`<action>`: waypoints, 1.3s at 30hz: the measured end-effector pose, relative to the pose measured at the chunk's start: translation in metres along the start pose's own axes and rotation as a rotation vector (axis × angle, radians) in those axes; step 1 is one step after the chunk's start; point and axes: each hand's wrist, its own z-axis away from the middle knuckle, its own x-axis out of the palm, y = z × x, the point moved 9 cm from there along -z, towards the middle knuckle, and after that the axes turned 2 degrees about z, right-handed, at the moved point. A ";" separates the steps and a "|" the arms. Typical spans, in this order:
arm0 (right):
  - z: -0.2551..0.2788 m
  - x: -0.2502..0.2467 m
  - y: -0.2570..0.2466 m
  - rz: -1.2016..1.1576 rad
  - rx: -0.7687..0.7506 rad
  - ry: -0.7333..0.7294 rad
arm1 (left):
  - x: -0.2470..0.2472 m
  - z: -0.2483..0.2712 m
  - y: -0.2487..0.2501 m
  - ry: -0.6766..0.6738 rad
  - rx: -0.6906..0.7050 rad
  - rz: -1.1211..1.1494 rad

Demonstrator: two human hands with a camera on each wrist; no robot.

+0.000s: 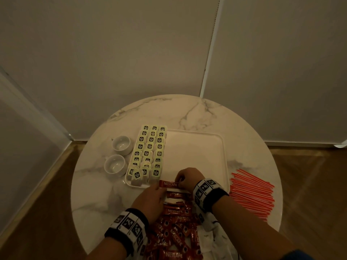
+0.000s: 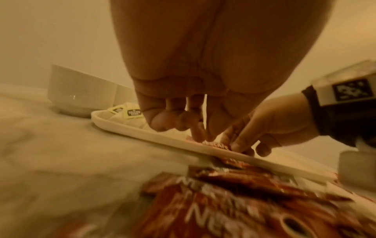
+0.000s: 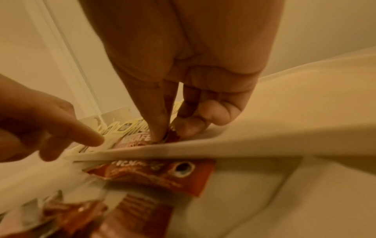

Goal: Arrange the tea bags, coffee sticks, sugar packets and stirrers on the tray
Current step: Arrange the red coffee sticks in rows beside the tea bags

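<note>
A white tray (image 1: 195,154) sits in the middle of a round marble table (image 1: 97,194). Its left side holds rows of tea bags (image 1: 150,151). A red coffee stick (image 1: 169,184) lies across the tray's near edge. My right hand (image 1: 179,182) pinches the stick's right end between thumb and finger, as the right wrist view shows (image 3: 168,128). My left hand (image 1: 157,186) touches the stick's left end with a straight index finger. A pile of coffee sticks (image 1: 176,222) lies between my wrists at the table's front. Red stirrers (image 1: 251,192) lie in a heap right of the tray.
Two white cups (image 1: 121,145) (image 1: 115,165) stand left of the tray. White packets (image 1: 212,233) lie under my right forearm, partly hidden. The wall is close behind the table. The tray's right part is bare.
</note>
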 end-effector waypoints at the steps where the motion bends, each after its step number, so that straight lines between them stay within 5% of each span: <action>1: 0.000 0.000 -0.001 0.017 -0.009 0.005 | 0.004 0.001 0.001 -0.001 0.012 -0.025; 19: 0.006 0.000 -0.005 0.060 -0.097 0.006 | 0.014 0.002 -0.001 -0.008 0.038 -0.150; 26: 0.021 -0.019 0.006 -0.066 -0.076 0.148 | 0.008 0.006 0.010 0.095 0.145 -0.060; 39: 0.060 0.036 -0.009 0.184 -0.148 0.001 | 0.019 -0.001 0.014 0.037 0.147 -0.188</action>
